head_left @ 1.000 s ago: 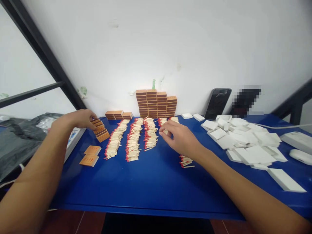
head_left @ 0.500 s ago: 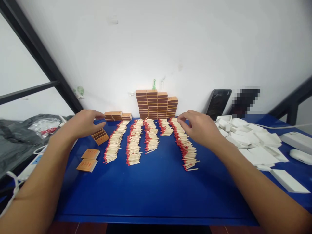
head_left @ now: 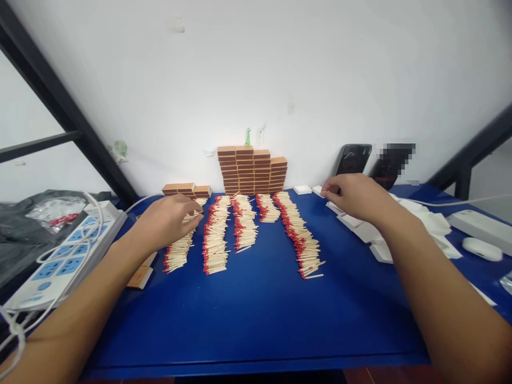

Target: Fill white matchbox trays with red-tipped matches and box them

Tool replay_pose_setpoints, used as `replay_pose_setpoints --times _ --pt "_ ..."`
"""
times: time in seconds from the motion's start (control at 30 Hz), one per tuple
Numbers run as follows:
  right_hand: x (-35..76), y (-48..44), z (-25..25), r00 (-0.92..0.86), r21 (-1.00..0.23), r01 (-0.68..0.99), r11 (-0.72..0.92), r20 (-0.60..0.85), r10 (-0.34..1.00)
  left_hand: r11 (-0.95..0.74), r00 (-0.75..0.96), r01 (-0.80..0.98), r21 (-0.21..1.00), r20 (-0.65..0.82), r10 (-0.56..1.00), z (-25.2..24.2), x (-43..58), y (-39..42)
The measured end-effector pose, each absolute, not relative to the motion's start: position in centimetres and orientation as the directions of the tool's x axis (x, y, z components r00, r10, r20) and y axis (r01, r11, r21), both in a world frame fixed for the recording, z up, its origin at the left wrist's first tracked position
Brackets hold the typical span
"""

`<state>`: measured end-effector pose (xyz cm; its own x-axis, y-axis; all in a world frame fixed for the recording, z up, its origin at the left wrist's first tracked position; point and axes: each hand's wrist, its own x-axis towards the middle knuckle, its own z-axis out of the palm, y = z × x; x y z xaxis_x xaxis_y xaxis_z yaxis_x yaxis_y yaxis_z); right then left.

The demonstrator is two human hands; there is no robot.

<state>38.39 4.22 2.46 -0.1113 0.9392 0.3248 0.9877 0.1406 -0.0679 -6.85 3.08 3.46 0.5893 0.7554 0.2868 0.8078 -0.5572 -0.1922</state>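
My left hand (head_left: 170, 218) hovers over the leftmost row of matches (head_left: 178, 256), thumb and fingers apart with nothing between them. It partly hides that row and the orange matchboxes (head_left: 141, 277) lying beside it. By the wall, my right hand (head_left: 356, 196) pinches the edge of a small white matchbox tray (head_left: 318, 190). Another white tray (head_left: 303, 189) lies just left of it. More red-headed matches (head_left: 216, 234) are laid in several rows across the middle, and a long row (head_left: 302, 234) runs nearest my right hand.
Stacked matchboxes (head_left: 252, 170) stand against the wall, with a low stack (head_left: 186, 190) to their left. White trays (head_left: 424, 213) are heaped at right below a leaning black phone (head_left: 354, 158). A power strip (head_left: 68, 261) with loose cables lies left on the blue table (head_left: 256, 325).
My right hand has moved right, away from the long match row, toward the white trays. My left hand has shifted right and down over the leftmost row. The view has turned slightly.
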Motion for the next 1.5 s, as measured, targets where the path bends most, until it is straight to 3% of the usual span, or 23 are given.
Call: replay_pose_setpoints --times 0.27,0.37,0.53,0.73,0.8,0.9,1.03,1.17,1.33,1.43,1.5 --pt "41.0 6.2 1.0 0.003 -0.049 0.999 0.015 0.330 0.944 -0.580 0.611 0.791 -0.193 0.303 0.732 3.3 -6.6 3.1" --pt "39.1 7.6 -1.0 -0.189 0.068 0.982 0.176 0.367 0.911 -0.594 0.623 0.781 -0.192 0.303 0.721 3.2 -6.2 2.9" --pt "36.4 9.1 -3.3 -0.256 0.114 0.966 0.231 0.323 0.911 -0.619 0.642 0.764 -0.183 0.312 0.701 3.0 -5.4 2.2" --pt "35.8 7.5 -1.0 -0.301 0.091 0.954 0.287 0.353 0.886 -0.674 0.684 0.717 -0.176 0.363 0.633 2.4 -4.4 1.4" --pt "34.3 5.8 0.3 -0.324 0.015 0.936 0.353 0.434 0.841 -0.676 0.668 0.719 -0.161 0.431 0.607 2.0 -3.7 0.8" --pt "30.4 2.3 1.3 -0.474 -0.100 0.800 0.591 0.497 0.726 -0.724 0.671 0.679 -0.120 0.502 0.546 1.2 -2.5 -0.2" --pt "25.8 -2.2 0.9 -0.692 -0.021 0.593 0.805 0.496 0.524 -0.832 0.686 0.550 -0.076 0.608 0.399 0.5 -1.2 -1.2" --pt "24.7 -3.8 0.6 -0.718 -0.014 0.528 0.849 0.526 0.455 -0.889 0.671 0.457 0.045 0.639 0.377 0.6 -0.3 -1.8" --pt "25.0 -3.9 0.9 -0.701 -0.012 0.508 0.861 0.575 0.422 -0.795 0.515 0.524 0.305 0.630 0.581 1.3 0.4 -2.5" --pt "24.8 -3.6 0.5 -0.687 -0.013 0.509 0.861 0.596 0.415 -0.775 0.516 0.534 0.338 0.596 0.615 1.1 0.4 -2.5" --pt "24.9 -2.8 0.1 -0.625 -0.102 0.512 0.853 0.636 0.452 -0.773 0.520 0.559 0.300 0.599 0.609 0.8 0.1 -2.1"
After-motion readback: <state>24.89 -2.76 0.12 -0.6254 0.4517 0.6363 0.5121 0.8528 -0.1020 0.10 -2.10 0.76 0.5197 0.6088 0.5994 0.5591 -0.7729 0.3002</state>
